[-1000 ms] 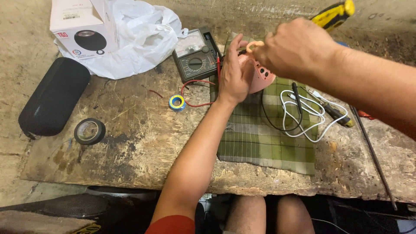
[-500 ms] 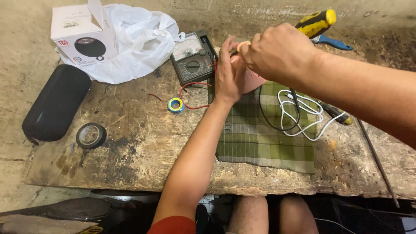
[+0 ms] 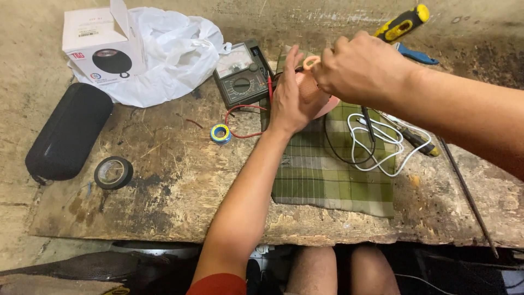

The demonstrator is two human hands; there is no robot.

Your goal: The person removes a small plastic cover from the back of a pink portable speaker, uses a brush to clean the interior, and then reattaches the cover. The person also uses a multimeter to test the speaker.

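Indoors, worn wooden board [image 3: 164, 191] tops concrete floor [image 3: 16, 136].

Two tape rolls [image 3: 113, 172] [image 3: 220, 133], one multimeter [image 3: 242, 81], two screwdrivers [image 3: 402, 23] [image 3: 410, 137].
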